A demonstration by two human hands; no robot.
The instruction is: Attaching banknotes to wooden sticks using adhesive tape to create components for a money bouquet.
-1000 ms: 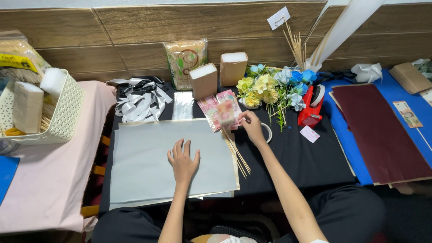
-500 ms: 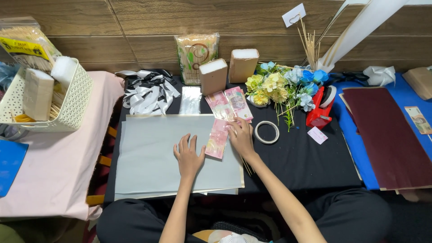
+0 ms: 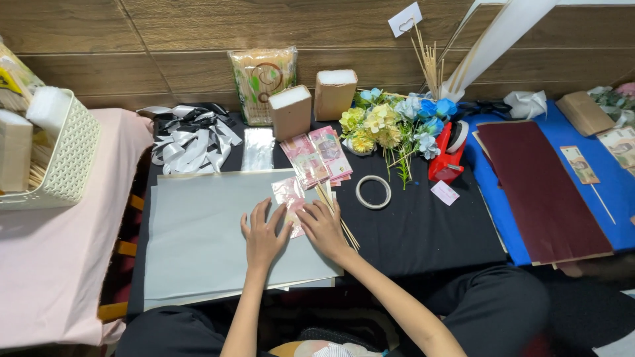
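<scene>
Pink banknote in a clear sleeve [image 3: 291,201] lies on the right part of a large grey paper sheet [image 3: 205,238], which covers the near left area of the black table [image 3: 423,231]. Both hands rest flat on it. The left hand [image 3: 263,233] has its fingers spread wide and extended, palm down, fingertips touching the near left edge of the banknote; it grips nothing. The right hand [image 3: 323,228] is also flat, fingers extended and slightly apart, pressing the near right edge of the banknote, just beside a bundle of thin wooden sticks [image 3: 337,215]. The banknote appears glossy, rectangular and slightly tilted, its far end pointing toward a stack of pink banknotes [image 3: 319,157] lying farther back. A roll of clear tape [image 3: 373,192] lies to the right, apart from the hands. Artificial yellow and blue flowers [image 3: 393,125] lie at the far side, next to a red tape dispenser [image 3: 448,155].
</scene>
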